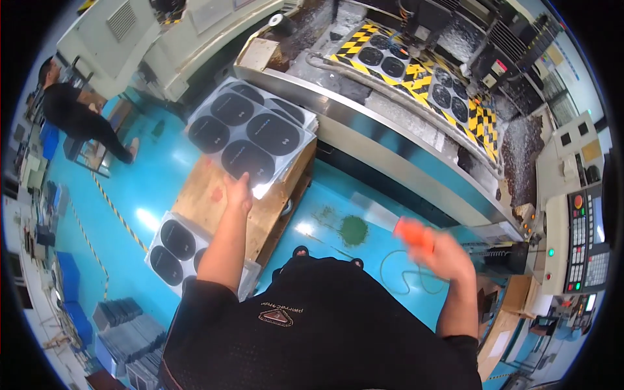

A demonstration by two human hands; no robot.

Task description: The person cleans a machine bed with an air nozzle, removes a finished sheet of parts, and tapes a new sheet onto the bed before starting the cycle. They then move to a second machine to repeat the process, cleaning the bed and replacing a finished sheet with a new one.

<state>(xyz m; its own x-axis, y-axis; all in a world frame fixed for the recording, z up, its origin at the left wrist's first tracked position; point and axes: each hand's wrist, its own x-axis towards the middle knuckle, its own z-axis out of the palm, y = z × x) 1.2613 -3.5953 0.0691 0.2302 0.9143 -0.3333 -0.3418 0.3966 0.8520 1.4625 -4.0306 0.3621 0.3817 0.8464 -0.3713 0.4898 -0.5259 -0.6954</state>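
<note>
One co-worker (pixel 78 107) stands well off to the left of the left grip, no bother to anyone. Coming right, there's a lower pile (pixel 166 253) of clear sheets with dark pads, nearer the body than that grip, beside the forearm. Then the left grip (pixel 238 193) itself: looks pinched on the near edge of the top sheet (pixel 259 117), though the fingers underneath are hidden, so don't quote me. The sheet lies just beyond it on a stack at the far end of the wooden table (pixel 208 188).

Tips? I'd keep that pinch at the rim, support the sheet from below so it doesn't sag, and keep the tool well clear of the faces. Looks-wise: clear, shiny, with at least four rounded dark pads facing up, small pale marks on them. The corner by the grip catches glare.

Right of that, the right grip (pixel 442 253) is closed round an orange-handled tool (pixel 415 234), too blurred for me to say what kind. Up past it is the machine bed (pixel 416 79) with striped tape and more pads; control panel (pixel 588 234) farthest right.
</note>
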